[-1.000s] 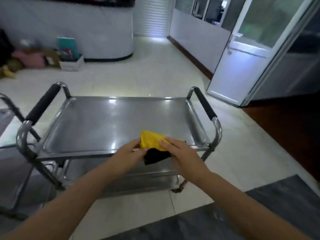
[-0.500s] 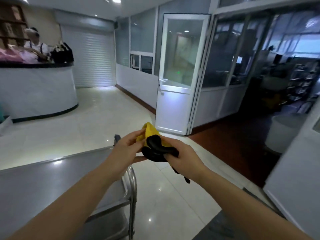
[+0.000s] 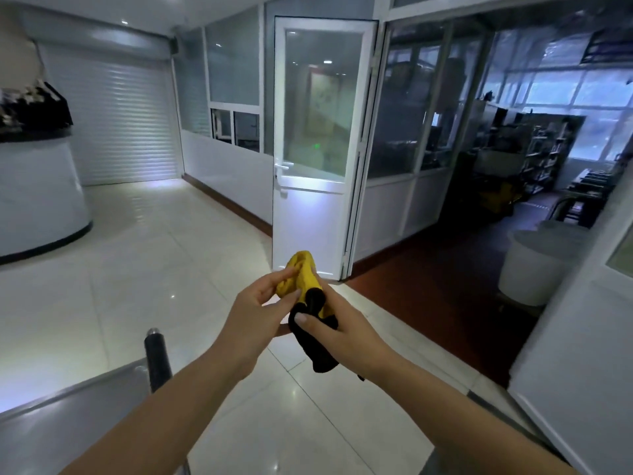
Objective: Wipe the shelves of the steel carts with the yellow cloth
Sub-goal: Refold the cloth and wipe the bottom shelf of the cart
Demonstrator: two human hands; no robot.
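Both hands are up in front of the chest, working one bundle between them. The left hand pinches the yellow cloth with thumb and fingertips, a narrow grip on its bunched top. The right hand has its grip closed on the black cloth, thumb pressed across it, the dark tail hanging below the palm. The two cloths touch each other, the yellow at twelve o'clock of the black, held in the air over the floor. One steel cart shows at seven o'clock, only a corner of its top shelf and one black handle; the cloth is well apart from it. One white door stands at twelve o'clock, one white bucket at three o'clock, one roller shutter at ten.
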